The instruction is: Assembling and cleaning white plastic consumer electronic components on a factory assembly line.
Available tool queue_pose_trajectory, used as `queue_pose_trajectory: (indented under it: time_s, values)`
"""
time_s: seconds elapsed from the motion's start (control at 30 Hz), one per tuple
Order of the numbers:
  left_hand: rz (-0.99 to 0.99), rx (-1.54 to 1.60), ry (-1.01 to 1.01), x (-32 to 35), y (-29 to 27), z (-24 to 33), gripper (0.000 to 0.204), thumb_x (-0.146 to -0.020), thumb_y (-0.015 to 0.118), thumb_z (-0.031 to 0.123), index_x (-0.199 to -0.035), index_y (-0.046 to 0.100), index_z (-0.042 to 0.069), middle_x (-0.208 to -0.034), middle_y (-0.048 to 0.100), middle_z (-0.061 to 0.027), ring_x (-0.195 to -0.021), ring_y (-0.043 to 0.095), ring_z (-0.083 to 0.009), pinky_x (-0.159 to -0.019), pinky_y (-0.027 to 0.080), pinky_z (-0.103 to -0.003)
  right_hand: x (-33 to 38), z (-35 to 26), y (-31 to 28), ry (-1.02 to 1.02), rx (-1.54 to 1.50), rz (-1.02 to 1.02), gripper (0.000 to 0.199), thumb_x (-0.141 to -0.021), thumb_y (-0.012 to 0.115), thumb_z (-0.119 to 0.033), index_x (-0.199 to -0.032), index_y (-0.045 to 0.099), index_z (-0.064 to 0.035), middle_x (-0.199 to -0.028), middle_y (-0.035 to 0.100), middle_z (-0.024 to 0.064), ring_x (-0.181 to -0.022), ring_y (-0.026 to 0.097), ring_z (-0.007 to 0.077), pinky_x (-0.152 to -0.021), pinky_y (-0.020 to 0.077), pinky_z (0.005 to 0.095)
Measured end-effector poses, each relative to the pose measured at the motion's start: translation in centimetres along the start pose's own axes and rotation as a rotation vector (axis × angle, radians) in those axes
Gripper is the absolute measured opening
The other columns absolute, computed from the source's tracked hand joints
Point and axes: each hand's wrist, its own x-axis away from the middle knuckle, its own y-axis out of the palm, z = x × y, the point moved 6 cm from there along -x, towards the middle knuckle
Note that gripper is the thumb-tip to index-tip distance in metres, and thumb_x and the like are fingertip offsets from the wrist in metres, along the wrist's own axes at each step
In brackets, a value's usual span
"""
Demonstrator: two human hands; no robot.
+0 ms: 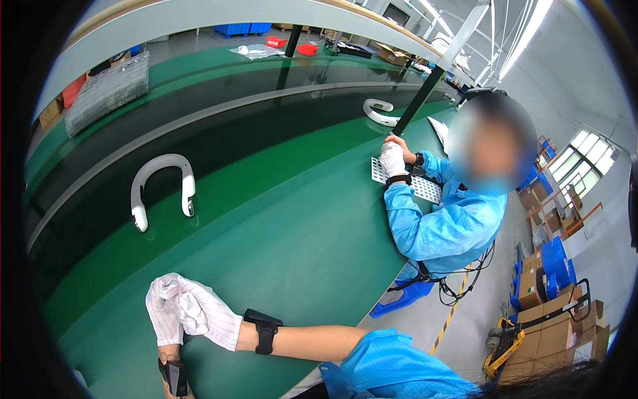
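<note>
My left hand (161, 311) and my right hand (206, 314) are pressed together low over the green tabletop (266, 266). Both wear white gloves with thin stripes, and each wrist carries a black strap with a small box. The fingers of both hands are curled in against each other. Whatever lies between them, if anything, is hidden by the bunched glove cloth. Beyond my hands, a white U-shaped neckband device (163, 163) lies on the green and black surface, its two ends toward me. It is apart from my hands.
A co-worker in a blue smock (438, 233) sits at the right, hands over a white sheet with holes (426, 191). Farther off lies a second white U-shaped device (379, 114), near a dark post (419, 100). A clear plastic-wrapped stack (109, 93) is at the far left. Cartons (551, 319) stand at the right.
</note>
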Motion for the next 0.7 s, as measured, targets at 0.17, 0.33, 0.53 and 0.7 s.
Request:
queue_pose_trajectory:
  time_s: [0.17, 0.33, 0.53, 0.7]
  values:
    - [-0.044, -0.021, -0.018, -0.3, 0.4, 1.6, 0.010, -0.097, 0.063, 0.005, -0.103, 0.069, 0.001, -0.100, 0.072, -0.0137, -0.091, 0.069, -0.0300, -0.085, 0.054, -0.040, 0.6, -1.9, 1.5, 0.092, -0.276, -0.213, 0.038, -0.112, 0.053, -0.044, -0.112, 0.066, -0.0079, -0.085, 0.066, -0.0008, -0.068, 0.066, 0.0124, -0.047, 0.0488, 0.0245]
    - [-0.039, -0.037, -0.017, -0.4, 0.6, 1.3, 0.010, -0.099, 0.059, 0.001, -0.103, 0.068, -0.001, -0.098, 0.071, -0.0152, -0.090, 0.068, -0.0320, -0.083, 0.053, -0.041, 1.4, -5.5, 1.8, -0.008, -0.517, -0.267, 0.053, -0.111, 0.050, -0.048, -0.126, 0.064, 0.0009, -0.099, 0.066, 0.0105, -0.090, 0.067, 0.0233, -0.071, 0.0593, 0.0360]
    - [0.056, -0.136, 0.050, 0.1, 0.0, -0.6, 0.008, -0.099, 0.061, 0.004, -0.103, 0.066, -0.001, -0.095, 0.068, -0.0166, -0.082, 0.063, -0.0324, -0.078, 0.052, -0.040, 3.1, -6.2, 4.5, 0.037, -0.504, -0.180, 0.066, -0.110, 0.044, -0.059, -0.139, 0.059, -0.0018, -0.122, 0.066, 0.0137, -0.106, 0.067, 0.0282, -0.091, 0.0602, 0.0443]
    - [-0.029, -0.035, -0.033, -0.5, 0.8, 2.5, 0.009, -0.099, 0.061, 0.006, -0.102, 0.064, -0.001, -0.091, 0.063, -0.0154, -0.078, 0.058, -0.0308, -0.074, 0.049, -0.040, 2.5, -6.5, 3.3, 0.120, -0.554, -0.776, 0.069, -0.109, 0.042, -0.062, -0.140, 0.059, -0.0025, -0.133, 0.065, 0.0165, -0.121, 0.066, 0.0323, -0.102, 0.0580, 0.0518]
